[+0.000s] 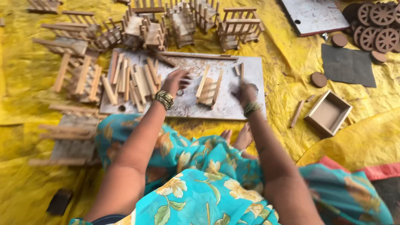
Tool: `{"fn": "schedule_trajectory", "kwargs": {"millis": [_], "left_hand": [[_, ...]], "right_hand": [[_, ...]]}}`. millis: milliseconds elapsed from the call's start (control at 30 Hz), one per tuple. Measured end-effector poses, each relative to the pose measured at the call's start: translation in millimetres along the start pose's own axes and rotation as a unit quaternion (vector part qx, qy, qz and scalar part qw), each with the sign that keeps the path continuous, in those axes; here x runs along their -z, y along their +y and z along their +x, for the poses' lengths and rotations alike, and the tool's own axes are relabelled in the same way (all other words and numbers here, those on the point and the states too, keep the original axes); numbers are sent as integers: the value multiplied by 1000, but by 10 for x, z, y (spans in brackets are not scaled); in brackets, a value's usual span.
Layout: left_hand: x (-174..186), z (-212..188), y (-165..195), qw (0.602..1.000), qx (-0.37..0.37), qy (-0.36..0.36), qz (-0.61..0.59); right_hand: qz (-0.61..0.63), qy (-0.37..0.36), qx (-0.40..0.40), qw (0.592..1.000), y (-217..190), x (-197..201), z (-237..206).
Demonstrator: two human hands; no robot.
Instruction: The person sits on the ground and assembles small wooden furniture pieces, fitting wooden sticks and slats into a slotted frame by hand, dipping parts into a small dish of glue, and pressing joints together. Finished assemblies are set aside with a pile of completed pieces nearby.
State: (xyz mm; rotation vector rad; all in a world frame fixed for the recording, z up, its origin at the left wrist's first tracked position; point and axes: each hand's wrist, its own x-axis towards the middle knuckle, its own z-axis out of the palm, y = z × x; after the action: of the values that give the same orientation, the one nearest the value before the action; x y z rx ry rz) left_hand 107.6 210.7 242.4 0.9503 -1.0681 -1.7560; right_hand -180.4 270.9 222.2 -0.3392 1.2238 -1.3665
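I sit on a yellow sheet facing a flat grey work board point(225, 109). My left hand point(175, 80) rests on the board beside a pile of short wooden sticks point(129, 79), fingers curled; whether it holds a stick I cannot tell. My right hand point(245, 93) is closed on a thin stick-like tool point(241, 73) that points up from it. Between the hands lies a small ladder-like wooden frame point(208, 88), flat on the board.
Finished small wooden carts and frames point(183, 23) stand in a row at the back. More ladder frames point(79, 79) lie at the left. An open wooden box point(329, 113), wooden wheels point(377, 23), a dark square sheet point(348, 64) and a grey board point(314, 14) lie at the right.
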Motion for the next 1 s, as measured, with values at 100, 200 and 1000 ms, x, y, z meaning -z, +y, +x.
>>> {"fn": "schedule_trajectory", "kwargs": {"millis": [100,200,1000], "left_hand": [[63,334,-337,991,60,111,-52],[31,591,-683,989,104,82,70],[-58,1166,-1406,923,46,38,380]], "right_hand": [[-55,8,-70,996,346,136,218],[-124,-38,-39,991,511,158,433],[-53,-84,-5,995,974,219,591]]}}
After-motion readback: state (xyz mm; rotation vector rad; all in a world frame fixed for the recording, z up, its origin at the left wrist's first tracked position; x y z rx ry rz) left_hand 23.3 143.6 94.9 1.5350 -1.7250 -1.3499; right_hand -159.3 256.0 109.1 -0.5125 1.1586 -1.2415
